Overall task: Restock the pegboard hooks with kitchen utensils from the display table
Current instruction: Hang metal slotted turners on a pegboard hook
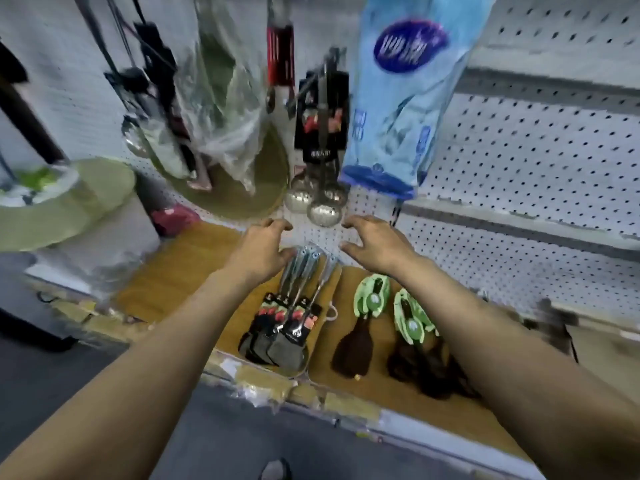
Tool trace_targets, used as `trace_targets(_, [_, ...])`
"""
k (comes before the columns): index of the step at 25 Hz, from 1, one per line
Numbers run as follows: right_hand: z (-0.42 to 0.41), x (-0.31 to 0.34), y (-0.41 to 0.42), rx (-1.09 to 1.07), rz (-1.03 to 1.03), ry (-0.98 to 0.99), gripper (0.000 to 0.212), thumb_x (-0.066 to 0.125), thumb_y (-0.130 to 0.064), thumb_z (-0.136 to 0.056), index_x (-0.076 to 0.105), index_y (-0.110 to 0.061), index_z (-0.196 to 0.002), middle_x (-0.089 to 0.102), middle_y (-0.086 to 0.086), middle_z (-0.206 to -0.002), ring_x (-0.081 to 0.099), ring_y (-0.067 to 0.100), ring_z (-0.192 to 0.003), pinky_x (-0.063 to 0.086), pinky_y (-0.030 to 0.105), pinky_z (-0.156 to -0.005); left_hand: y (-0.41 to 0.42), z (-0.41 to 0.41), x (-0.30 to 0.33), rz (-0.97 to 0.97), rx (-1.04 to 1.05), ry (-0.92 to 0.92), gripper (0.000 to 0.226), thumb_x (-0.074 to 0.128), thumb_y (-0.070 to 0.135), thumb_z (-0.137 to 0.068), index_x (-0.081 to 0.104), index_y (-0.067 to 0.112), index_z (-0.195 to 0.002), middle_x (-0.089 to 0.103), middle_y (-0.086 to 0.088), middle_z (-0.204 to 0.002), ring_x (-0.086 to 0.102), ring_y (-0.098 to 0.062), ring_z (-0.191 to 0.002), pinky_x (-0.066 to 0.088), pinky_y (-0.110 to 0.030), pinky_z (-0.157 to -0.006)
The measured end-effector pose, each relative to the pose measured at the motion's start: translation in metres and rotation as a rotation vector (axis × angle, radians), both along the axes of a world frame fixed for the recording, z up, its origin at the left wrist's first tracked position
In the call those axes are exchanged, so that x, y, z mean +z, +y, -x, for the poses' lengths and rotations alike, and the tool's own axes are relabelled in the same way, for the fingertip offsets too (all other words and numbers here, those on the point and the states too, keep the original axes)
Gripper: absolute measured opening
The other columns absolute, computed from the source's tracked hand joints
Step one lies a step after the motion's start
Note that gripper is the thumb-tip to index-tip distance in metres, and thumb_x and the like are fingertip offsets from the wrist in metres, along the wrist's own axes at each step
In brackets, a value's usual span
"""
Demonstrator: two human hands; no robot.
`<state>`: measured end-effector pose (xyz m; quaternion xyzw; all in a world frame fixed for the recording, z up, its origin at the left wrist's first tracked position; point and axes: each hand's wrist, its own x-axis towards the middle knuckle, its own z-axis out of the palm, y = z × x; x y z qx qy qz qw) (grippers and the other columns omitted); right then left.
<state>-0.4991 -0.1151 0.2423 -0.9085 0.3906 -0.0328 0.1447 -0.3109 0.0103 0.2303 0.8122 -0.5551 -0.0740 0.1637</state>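
A white pegboard point(519, 161) dotted with dark holes backs shiny silver ladles point(317, 199) on black-and-red cards, a pale blue packet point(398, 98) with a purple oval, and green-carded dark brown spatulas point(356, 327) on the tan wooden table point(180, 268).

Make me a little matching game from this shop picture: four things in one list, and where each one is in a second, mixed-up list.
Things:
1. steel ladles
2. carded metal spatulas
3. green-carded dark utensils
4. blue packet

Places:
A. lying on the wooden table, right of the other pile
B. hanging on the pegboard, bowls just above the two hands
C. hanging high at upper right, purple oval on it
D. lying on the table, handle tips at the left hand

Pairs: 1-B, 2-D, 3-A, 4-C
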Motion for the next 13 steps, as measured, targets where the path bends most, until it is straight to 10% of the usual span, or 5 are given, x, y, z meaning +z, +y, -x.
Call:
trace_targets(9, [-0.065,-0.201,-0.028,-0.569,-0.728,-0.157,0.018,0.068,-0.034,-0.092,0.066,-0.020,-0.082,0.067,0.006,-0.100,0.060,0.023,-0.096,0.051,0.038,-0.090,-0.045,-0.042,-0.179,-0.306,-0.011,0.317,0.045,0.068,0.034,-0.088,0.054,0.020,-0.128,0.059,-0.011,-0.128,0.056,-0.030,-0.115,0.046,-0.036,-0.092])
trace_targets(13, [-0.094,-0.280,-0.036,-0.721,-0.926,-0.217,0.046,0.069,-0.037,-0.091,0.064,-0.007,-0.126,0.063,0.010,-0.130,0.061,0.028,-0.114,0.049,0.033,-0.099,-0.051,-0.050,-0.235,-0.327,0.061,0.410,0.041,0.067,0.034,-0.088,0.057,0.020,-0.125,0.064,-0.008,-0.121,0.060,-0.027,-0.109,0.050,-0.039,-0.094])
